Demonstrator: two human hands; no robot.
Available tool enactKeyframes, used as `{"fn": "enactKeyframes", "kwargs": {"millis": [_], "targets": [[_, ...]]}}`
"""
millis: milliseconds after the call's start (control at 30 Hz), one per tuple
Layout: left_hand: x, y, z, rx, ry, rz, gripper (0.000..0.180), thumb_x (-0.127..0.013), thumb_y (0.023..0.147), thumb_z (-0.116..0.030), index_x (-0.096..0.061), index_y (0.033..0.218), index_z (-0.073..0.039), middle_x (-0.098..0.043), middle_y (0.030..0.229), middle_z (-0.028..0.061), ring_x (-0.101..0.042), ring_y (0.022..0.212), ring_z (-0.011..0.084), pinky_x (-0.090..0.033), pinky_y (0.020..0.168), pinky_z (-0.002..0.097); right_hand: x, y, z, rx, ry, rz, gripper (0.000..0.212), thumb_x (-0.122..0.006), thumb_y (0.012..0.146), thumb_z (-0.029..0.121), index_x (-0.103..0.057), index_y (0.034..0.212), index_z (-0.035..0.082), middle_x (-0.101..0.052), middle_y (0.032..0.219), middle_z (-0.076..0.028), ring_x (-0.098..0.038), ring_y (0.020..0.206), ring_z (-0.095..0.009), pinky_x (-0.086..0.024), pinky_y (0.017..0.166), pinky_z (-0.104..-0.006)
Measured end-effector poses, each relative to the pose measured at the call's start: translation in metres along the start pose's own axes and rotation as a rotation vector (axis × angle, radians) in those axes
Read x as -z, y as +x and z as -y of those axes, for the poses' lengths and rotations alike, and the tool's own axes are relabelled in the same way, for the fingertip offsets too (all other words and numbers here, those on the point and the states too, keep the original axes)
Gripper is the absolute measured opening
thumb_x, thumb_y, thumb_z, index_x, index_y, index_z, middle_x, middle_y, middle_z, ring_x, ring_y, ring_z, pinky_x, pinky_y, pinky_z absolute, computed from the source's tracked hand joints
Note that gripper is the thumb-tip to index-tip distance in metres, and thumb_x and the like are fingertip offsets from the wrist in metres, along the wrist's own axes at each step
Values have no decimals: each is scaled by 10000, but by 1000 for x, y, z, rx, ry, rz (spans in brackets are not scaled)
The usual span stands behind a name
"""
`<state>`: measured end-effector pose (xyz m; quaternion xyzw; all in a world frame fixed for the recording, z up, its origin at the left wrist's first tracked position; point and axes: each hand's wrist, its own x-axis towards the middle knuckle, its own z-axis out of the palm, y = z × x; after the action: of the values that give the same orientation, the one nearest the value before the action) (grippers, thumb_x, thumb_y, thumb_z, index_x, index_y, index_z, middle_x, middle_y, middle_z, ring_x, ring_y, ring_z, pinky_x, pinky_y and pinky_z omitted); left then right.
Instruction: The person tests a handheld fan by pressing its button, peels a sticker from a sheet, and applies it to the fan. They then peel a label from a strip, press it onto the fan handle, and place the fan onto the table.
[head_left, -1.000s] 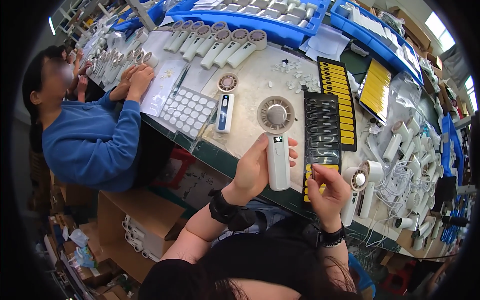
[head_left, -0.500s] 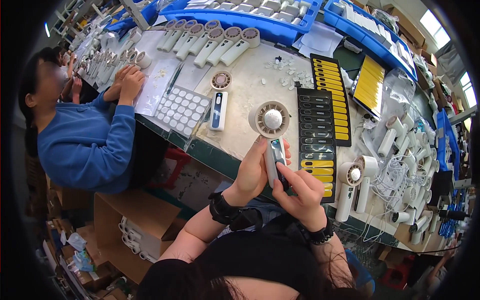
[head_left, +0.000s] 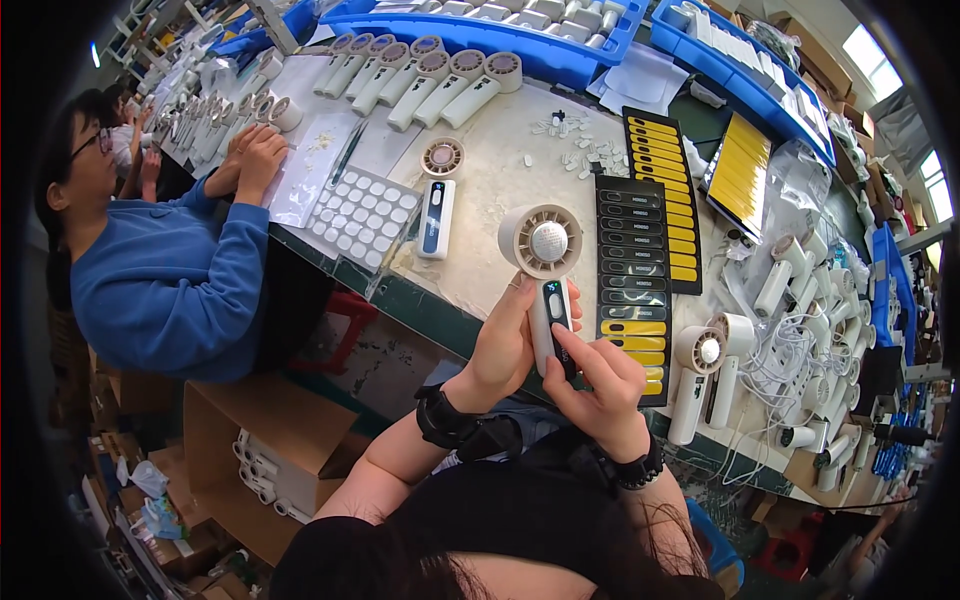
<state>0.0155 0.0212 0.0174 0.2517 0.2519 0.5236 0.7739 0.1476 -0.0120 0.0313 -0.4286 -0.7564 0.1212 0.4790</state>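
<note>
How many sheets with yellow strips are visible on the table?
3. The nearest sheet lies just beyond the right hand; the second sheet is behind it, partly covered; the third sheet is farther right. More may be hidden underneath.

One held fan, two hands on it, eight fans grouped by one blue bin, two side-by-side black sheets and one white-dotted sheet are counted.

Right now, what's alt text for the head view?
A left hand grips a white handheld fan while the right hand touches its dark front strip, at a workbench. Black-and-yellow sheets lie at right, a co-worker in blue at left.
</note>
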Motion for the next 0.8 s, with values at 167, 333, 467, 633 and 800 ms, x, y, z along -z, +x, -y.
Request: {"fn": "enactKeyframes", "kwargs": {"millis": [167,333,467,633,800], "targets": [[1,0,1,0,-1,8,475,-279,979,-377,-390,1247,-1,-539,1060,96,-530,932,185,-434,857,339,0,-1,0,-1,6,-5,346,-694,653,4,-663,997,24,-501,566,-35,-443,436,-127,-352,409,-249],[2,-1,2,-2,-24,16,475,-278,978,-372,-383,1257,-2,-538,1056,95,-530,926,184,-438,854,343,1,0,2,1,17,-10,340,-695,652,5,-664,990,19,-501,565,-35,-447,436,-128,-353,409,-249],[2,0,3,-1,-10,6,480,-271,977,-370,-376,1267,-2,-537,1050,93,-530,922,183,-442,849,345,2,-3,1,-15,-4,9,360,-701,649,18,-665,1007,39,-513,599,-47,-503,474,-176,-404,440,-283],[1,1,2,2,-2,0,478,-261,978,-365,-374,1271,-4,-536,1048,91,-530,921,182,-444,849,345,2,-3,1,-9,-9,4,367,-702,642,16,-665,1006,41,-512,597,-45,-502,471,-176,-403,438,-283],[-2,0,-2,12,1,-14,474,-258,979,-361,-373,1271,-5,-536,1050,91,-528,926,182,-443,852,343,2,-3,1,-4,1,-7,371,-702,637,13,-666,1006,40,-509,595,-44,-499,466,-175,-397,434,-283]]}}
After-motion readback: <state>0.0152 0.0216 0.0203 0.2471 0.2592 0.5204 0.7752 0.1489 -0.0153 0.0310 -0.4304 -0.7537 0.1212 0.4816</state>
